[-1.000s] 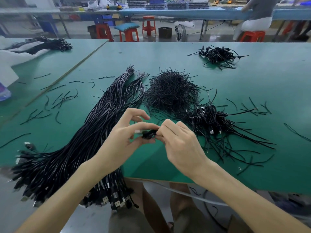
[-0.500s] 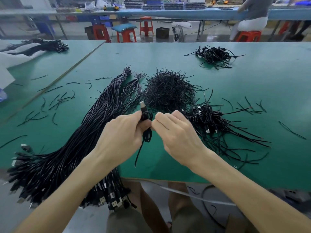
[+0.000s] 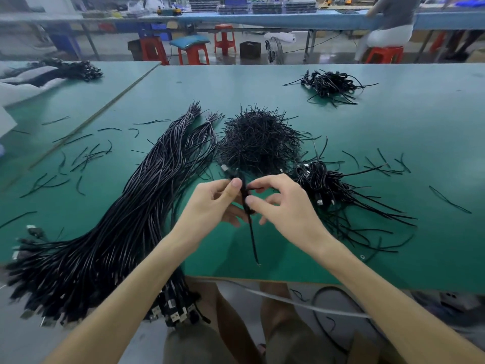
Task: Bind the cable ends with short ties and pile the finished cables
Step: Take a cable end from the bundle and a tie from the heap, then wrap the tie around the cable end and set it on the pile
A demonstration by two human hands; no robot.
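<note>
Counts: 2 hands (left hand point(image 3: 210, 203), right hand point(image 3: 286, 206)), 1 held cable point(image 3: 252, 237), 1 tie heap point(image 3: 258, 143), 1 loose-cable bundle point(image 3: 131, 219), 2 finished piles (near pile point(image 3: 322, 185), far pile point(image 3: 330, 84)), 1 upper-left pile point(image 3: 70, 70).

Table point(image 3: 393, 153): green covering, matt and smooth; front edge bare and pale, looks like wood. Long cables point(image 3: 126, 232): black sheath, plastic-looking, slight sheen. Plugs point(image 3: 170, 313) at their near ends: bright silvery metal shells. Short ties point(image 3: 257, 143): black, dull. Stools point(image 3: 224, 38): red plastic, glossy.
</note>
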